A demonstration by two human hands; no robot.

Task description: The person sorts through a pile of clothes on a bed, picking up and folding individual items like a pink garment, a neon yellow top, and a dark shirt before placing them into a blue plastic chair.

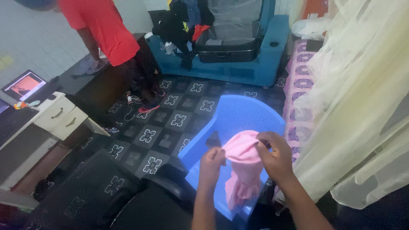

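A dark floor (170,123) with pale square patterns runs across a dim room, with a gauzy cream curtain (362,98) hanging down the right side. Directly under the fingers stands a blue plastic chair (238,115), its back rising beyond them. The left hand (211,164) pinches the left edge of a pink cloth (243,164), fingers curled tight on the fabric. The right hand (275,155) grips the cloth's upper right edge, fingers folded over it. The cloth is stretched between the two hands at the top, and the rest hangs down below the fingers to the chair seat.

Well beyond the fingers, at the far wall, a blue sofa (264,64) holds an open dark suitcase (230,44) and a heap of clothes (179,21). Far to the left of the fingers, a person in a red shirt (104,27) leans over a dark table (81,79). Nearer on that side sits a white drawer unit (59,117). Just right of the fingers, a bed with a purple patterned cover (298,85) runs alongside the curtain.
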